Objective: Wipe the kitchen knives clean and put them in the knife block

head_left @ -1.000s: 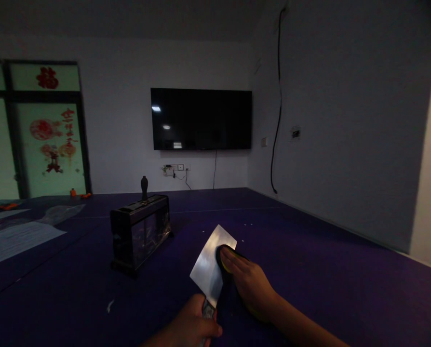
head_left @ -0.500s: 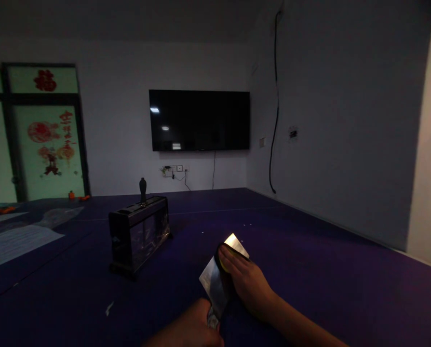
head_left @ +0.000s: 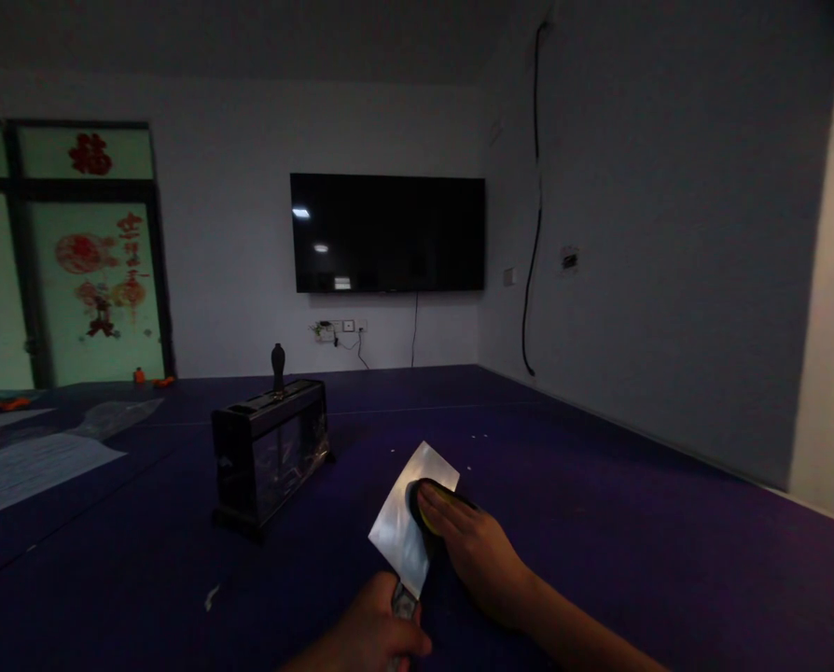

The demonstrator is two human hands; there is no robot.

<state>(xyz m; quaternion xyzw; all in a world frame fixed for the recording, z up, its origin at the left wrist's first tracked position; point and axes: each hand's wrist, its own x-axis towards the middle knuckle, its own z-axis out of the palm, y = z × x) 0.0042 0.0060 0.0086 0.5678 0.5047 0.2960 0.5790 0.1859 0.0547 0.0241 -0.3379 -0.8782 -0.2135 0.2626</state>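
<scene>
Low in the view, my left hand (head_left: 382,625) is closed around the handle of a cleaver (head_left: 395,527). Its broad, shiny rectangular blade points up and away, tilted, with the face towards me. With bent fingers my right hand (head_left: 477,551) grips a dark pad with a yellow part (head_left: 429,519), which looks like a sponge. That sponge lies against the right part of the blade, and the fingers hide much of it. Left of the cleaver stands a black knife block (head_left: 231,467) with clear sides; one dark handle (head_left: 278,364) sticks up from its top.
The purple table (head_left: 563,523) reaches back to the wall. Papers (head_left: 39,471) and clear plastic wrap (head_left: 116,420) lie on its left side, with small orange items (head_left: 139,376) farther back. White scraps (head_left: 211,597) are scattered about. A television (head_left: 389,233) hangs on the far wall.
The cleaver has shifted slightly left, and its blade now turns more of its bright face towards me. The sponge sits closer to the blade's right edge, uncovering more metal.
</scene>
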